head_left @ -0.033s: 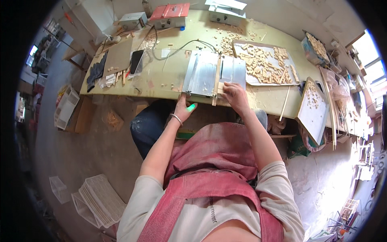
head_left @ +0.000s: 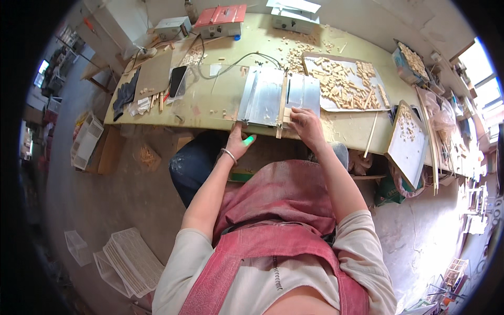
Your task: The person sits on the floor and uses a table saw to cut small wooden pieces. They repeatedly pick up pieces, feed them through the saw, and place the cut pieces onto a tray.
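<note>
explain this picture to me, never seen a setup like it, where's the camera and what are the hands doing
The camera sits on the person's head and looks down; its wide fisheye lens bends straight edges. The two bare hands are the wearer's own. The left hand is at the front edge of some silvery metal plates on a yellowish table. The right hand touches a small pale wooden piece, beside a long wooden strip; gripping or just pressing is hard to tell. To the right, a tray holds many loose wooden blocks. Farther left lie a black phone-like slab and dark gloves.
</note>
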### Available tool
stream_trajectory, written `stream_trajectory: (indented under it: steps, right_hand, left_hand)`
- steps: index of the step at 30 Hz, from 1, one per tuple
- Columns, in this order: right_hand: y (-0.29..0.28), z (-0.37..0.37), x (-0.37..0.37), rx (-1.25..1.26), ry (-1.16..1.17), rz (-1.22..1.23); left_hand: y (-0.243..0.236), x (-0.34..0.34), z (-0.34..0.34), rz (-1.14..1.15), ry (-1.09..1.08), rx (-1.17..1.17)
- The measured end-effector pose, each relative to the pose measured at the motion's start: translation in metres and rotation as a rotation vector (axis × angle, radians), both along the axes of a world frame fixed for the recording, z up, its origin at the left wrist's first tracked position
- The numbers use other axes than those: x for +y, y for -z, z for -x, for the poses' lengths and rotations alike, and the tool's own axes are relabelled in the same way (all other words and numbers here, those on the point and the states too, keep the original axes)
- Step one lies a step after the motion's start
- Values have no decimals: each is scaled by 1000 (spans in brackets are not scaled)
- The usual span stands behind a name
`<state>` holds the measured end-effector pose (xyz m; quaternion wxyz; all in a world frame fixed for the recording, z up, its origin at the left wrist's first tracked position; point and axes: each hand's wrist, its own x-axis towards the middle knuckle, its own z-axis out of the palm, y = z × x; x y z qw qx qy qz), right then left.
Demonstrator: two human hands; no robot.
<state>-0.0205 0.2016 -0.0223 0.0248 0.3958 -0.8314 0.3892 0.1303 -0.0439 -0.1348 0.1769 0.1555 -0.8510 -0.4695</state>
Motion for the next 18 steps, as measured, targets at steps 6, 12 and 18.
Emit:
stream_trajectory:
  steps: [6,12,18]
  right_hand:
    - [8,1,1,41,-2,36]
    - [10,7,-2,80,30,60]
    - [13,15,-6,95,54,65]
  left_hand:
    - [-6,-12,-2,-53,92,-92]
    - [-34,-1,-11,-186,109,-217]
    - [-146,24,9,111,228,-61]
